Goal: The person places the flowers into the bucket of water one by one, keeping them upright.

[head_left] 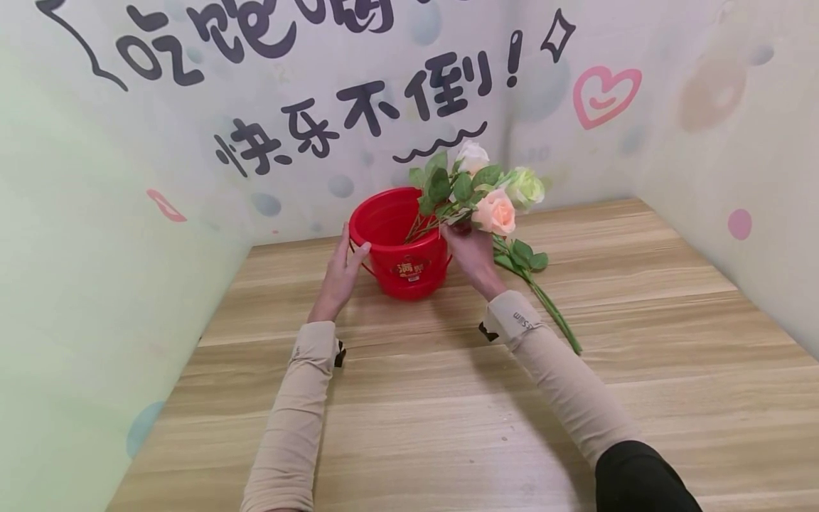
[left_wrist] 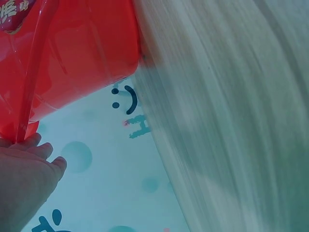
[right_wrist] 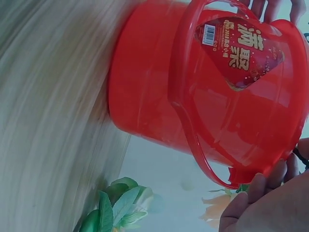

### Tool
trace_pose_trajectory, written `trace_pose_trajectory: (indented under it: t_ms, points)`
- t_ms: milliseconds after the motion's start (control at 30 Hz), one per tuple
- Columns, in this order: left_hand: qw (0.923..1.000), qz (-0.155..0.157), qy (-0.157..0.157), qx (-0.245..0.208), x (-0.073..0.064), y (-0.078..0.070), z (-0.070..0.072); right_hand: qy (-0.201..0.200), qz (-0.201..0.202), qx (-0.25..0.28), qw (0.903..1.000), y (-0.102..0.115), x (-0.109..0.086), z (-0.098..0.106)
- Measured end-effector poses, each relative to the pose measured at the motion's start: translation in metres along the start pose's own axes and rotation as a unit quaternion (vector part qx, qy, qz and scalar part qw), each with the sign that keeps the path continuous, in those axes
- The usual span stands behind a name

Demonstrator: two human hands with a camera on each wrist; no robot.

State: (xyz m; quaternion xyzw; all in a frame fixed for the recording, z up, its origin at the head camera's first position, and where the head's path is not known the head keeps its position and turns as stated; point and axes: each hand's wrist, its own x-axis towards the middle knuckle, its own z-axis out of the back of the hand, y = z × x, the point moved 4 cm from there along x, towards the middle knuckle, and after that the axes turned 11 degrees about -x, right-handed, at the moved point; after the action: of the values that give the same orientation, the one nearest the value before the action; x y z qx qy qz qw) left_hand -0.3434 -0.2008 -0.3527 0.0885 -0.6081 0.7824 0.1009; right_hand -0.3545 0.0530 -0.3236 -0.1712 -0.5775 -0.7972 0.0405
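A red plastic bucket point(head_left: 399, 274) with a label stands upright on the table. My left hand point(head_left: 338, 277) holds its left side, thumb at the rim and fingers along the outer wall. At the right rim, my right hand point(head_left: 473, 254) grips the edge, its fingers point(right_wrist: 260, 186) beneath the rim beside the handle mount. Rose stems point(head_left: 419, 226) lean out of the bucket over that hand, bearing a white rose point(head_left: 473, 156), a peach-pink rose point(head_left: 495, 212) and a pale green rose point(head_left: 526, 186). The handle point(right_wrist: 181, 96) hangs down the bucket's front.
More green stems with leaves point(head_left: 553, 309) lie on the wood-grain table point(head_left: 409, 427) to the right of the bucket, their blooms partly hidden. Close behind the bucket rises a printed wall point(head_left: 307, 192), and another wall point(head_left: 723, 163) bounds the right.
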Motion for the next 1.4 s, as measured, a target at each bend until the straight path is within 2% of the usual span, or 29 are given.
trace_pose_trajectory:
  t_ms: [300,567,700,967,1167,1300,1400]
  points:
    - [0.9999,-0.01,-0.001,0.004,0.0,0.001,0.0,0.02,-0.01,-0.004,0.9997,0.001,0.001,-0.001]
    - [1.0,-0.006,-0.003,0.003,-0.002,-0.001,0.0,0.048,-0.037,0.101,0.993,-0.007,-0.001,-0.001]
    - [0.9999,-0.01,-0.001,0.007,-0.001,-0.001,0.0,0.032,-0.051,0.133,0.9893,-0.011,0.0,-0.001]
    - [0.9999,-0.01,0.002,0.009,-0.001,0.0,-0.001,0.003,-0.045,0.167,0.9849,-0.011,-0.001,0.002]
    - [1.0,-0.004,-0.003,0.006,-0.001,-0.001,-0.001,0.0,-0.048,0.221,0.9742,-0.009,-0.002,0.003]
    - [1.0,-0.001,-0.003,0.006,-0.001,-0.001,-0.001,-0.026,-0.033,0.271,0.9616,-0.009,0.0,0.005]
    - [1.0,0.0,-0.003,0.006,-0.002,-0.001,-0.001,-0.042,-0.005,0.271,0.9617,-0.008,0.002,0.006]
